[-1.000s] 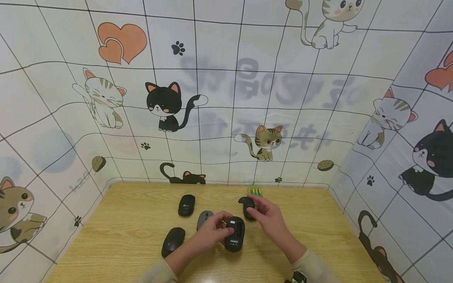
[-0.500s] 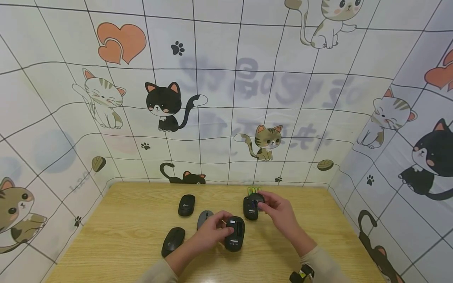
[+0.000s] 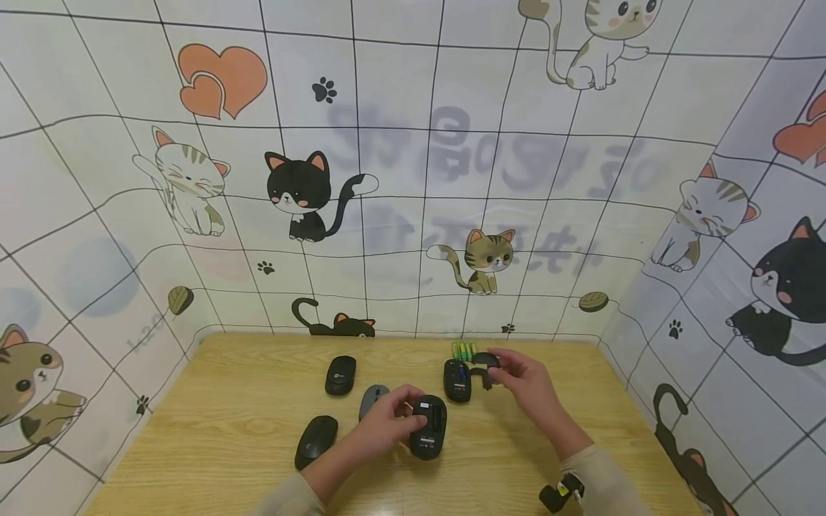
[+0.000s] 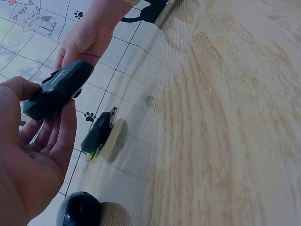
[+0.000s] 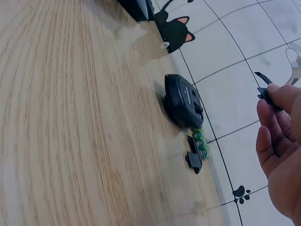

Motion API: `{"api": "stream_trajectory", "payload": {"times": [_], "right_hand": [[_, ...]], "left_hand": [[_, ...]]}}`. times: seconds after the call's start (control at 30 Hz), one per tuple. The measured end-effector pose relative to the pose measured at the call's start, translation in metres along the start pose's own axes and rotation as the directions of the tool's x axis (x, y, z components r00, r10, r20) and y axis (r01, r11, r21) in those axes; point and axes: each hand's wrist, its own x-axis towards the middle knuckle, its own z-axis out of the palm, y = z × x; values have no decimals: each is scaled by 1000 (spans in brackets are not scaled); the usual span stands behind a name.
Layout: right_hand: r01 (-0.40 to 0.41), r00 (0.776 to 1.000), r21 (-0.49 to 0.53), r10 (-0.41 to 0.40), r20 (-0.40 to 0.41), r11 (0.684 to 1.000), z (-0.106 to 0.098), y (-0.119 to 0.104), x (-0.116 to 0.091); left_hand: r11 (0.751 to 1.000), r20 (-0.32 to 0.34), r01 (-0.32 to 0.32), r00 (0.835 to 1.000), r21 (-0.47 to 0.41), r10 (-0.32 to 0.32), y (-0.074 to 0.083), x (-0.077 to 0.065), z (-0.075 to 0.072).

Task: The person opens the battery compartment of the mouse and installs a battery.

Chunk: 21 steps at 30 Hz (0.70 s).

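Note:
My left hand (image 3: 389,423) grips a black computer mouse (image 3: 429,437) by its left side, fingers behind and thumb in front. Its underside faces me, with labels and an uncovered battery slot. In the left wrist view this mouse (image 4: 59,92) is tilted between thumb and fingers. My right hand (image 3: 528,381) pinches a thin, curved black battery cover (image 5: 264,94), raised off the table. Below it, a second black battery cover (image 5: 194,159) lies on the table beside the batteries. Another black mouse (image 3: 457,381) rests upside down left of my right hand, its battery slot uncovered.
Several green-yellow batteries (image 3: 463,350) stand in a row at the table's back edge. Left of my left hand are a black mouse (image 3: 340,375), a grey mouse (image 3: 372,398) partly hidden by the hand, and another black mouse (image 3: 316,438). A cat-patterned cloth (image 3: 387,287) surrounds the wooden table (image 3: 252,387).
My right hand has moved right, lifting the battery cover off the back mouse and uncovering its underside. My left hand and its mouse have stayed in place.

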Motion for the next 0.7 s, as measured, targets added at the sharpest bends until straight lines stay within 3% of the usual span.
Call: {"api": "stream_trajectory", "payload": {"times": [0.7], "right_hand": [[-28,999,-68,30,25,997,-26,35,14]], "left_hand": [[999,-1,-10,1000,-34,10,-6,3,0]]}}
